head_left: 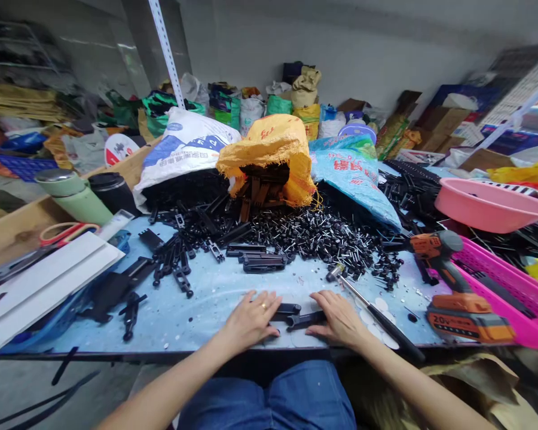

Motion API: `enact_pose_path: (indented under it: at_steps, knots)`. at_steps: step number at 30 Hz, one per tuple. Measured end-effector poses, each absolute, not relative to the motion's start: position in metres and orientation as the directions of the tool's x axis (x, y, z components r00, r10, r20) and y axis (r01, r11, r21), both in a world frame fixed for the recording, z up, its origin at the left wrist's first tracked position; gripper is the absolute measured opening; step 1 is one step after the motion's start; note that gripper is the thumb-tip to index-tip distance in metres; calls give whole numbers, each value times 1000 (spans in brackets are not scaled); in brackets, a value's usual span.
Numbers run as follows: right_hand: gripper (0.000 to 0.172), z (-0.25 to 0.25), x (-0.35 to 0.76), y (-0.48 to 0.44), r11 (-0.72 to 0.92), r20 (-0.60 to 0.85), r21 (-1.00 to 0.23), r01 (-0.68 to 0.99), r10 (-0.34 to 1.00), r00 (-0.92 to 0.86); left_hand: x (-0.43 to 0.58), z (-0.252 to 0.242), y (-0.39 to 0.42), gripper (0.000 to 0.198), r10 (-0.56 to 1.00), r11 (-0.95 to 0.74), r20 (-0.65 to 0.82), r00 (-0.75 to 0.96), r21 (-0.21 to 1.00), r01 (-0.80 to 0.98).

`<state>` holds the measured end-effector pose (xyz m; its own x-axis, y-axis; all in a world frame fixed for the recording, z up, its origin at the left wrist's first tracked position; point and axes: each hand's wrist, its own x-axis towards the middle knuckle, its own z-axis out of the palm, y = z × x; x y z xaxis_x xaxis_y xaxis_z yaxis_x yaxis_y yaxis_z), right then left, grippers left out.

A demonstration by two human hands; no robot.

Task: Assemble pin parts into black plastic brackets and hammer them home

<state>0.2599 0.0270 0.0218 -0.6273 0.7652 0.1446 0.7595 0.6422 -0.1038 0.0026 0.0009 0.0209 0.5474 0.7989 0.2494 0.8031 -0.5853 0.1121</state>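
Note:
Near the table's front edge, my left hand [252, 316] is closed over one end of a black plastic part [289, 309], with the thumb at its near side. Opposite it, my right hand [338, 318] grips a second narrow black plastic part [305, 321] between thumb and fingers. The two parts lie close together between my hands; whether they are joined I cannot tell. Just right of my right hand rests a hammer [379, 316] with a dark handle. Beyond my hands sits a small stack of long black plastic pieces [263, 263].
A heap of black-headed screws [314, 236] spreads before an orange sack [269, 140], a white sack [188, 137] and a blue sack [356, 170]. On the right are a cordless drill [468, 316], a pink basket [520, 298] and a pink basin [497, 206]. Scissors [65, 233] lie left.

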Motion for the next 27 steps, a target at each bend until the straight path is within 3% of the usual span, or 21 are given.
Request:
enact_pose_path:
  at_steps: [2, 5, 10, 15, 17, 19, 23, 25, 27]
  knots:
    - [50, 14, 268, 31, 667, 142, 2, 745, 737, -661, 17, 22, 6, 49, 757, -640, 172, 630, 4, 768]
    - [58, 16, 272, 37, 739, 170, 56, 671, 656, -736, 25, 28, 13, 38, 805, -584, 132, 579, 5, 811]
    - [61, 42, 260, 37, 831, 85, -27, 555, 555, -827, 12, 34, 11, 52, 852, -521, 143, 503, 156, 839]
    - [58, 59, 241, 23, 820, -19, -65, 569, 569, -822, -7, 34, 5, 59, 827, -535, 266, 495, 103, 839]
    - [61, 68, 237, 14, 834, 49, -109, 541, 548, -835, -12, 44, -3, 60, 760, -627, 320, 566, 131, 768]
    - [64, 82, 236, 5, 882, 183, -219, 417, 457, -870, -13, 59, -20, 58, 674, -733, 408, 616, 270, 624]
    - [63, 100, 225, -14, 829, 474, -554, -80, 235, -849, 5, 83, -65, 57, 642, -747, 556, 528, 610, 264]
    - [61, 86, 211, -25, 733, 599, -637, -238, 277, -751, 21, 82, -77, 58, 677, -719, 611, 410, 667, 193]
    - [58, 56, 192, -36, 679, 655, -694, -241, 455, -603, 36, 72, -77, 58, 657, -750, 705, 266, 646, 142]
